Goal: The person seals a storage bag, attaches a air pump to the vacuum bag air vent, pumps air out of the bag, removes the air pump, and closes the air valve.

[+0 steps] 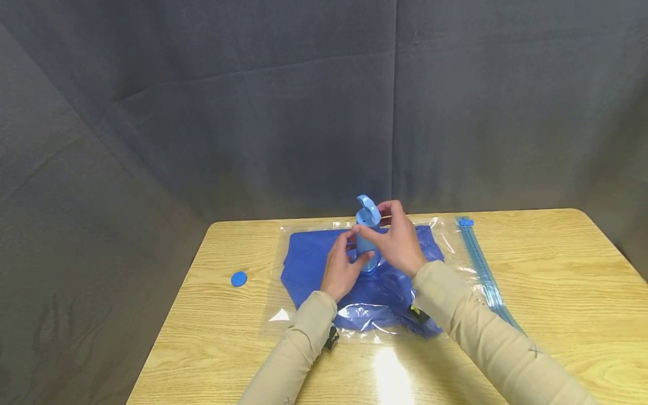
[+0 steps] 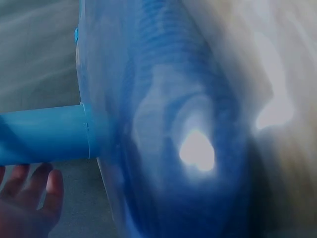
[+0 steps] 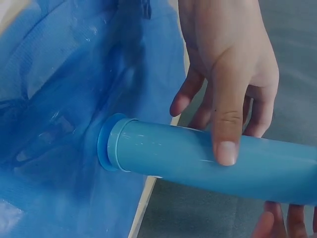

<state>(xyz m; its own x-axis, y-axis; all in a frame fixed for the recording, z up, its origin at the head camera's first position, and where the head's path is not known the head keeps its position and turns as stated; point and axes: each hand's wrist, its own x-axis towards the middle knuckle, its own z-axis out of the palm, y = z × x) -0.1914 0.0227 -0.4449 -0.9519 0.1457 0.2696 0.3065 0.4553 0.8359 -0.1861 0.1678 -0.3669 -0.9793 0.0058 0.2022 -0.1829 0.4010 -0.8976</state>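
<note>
A light-blue hand pump (image 1: 365,243) stands upright on a clear plastic storage bag (image 1: 273,292) with dark-blue fabric (image 1: 306,259) inside. Its flared foot (image 3: 110,144) meets the bag, as the right wrist view shows. My left hand (image 1: 340,271) holds the pump's lower body, thumb in front and fingers on the left side. Higher up, my right hand (image 1: 403,243) grips the barrel from the right, its thumb (image 3: 227,144) lying across it. The curved pump handle (image 1: 369,208) rises above both hands.
A small round blue cap (image 1: 239,279) lies on the wooden table (image 1: 202,326), left of the bag. Along the bag's right edge runs a blue zip strip (image 1: 478,259), a slider (image 1: 466,222) at its far end. Grey cloth (image 1: 283,135) hangs behind the table.
</note>
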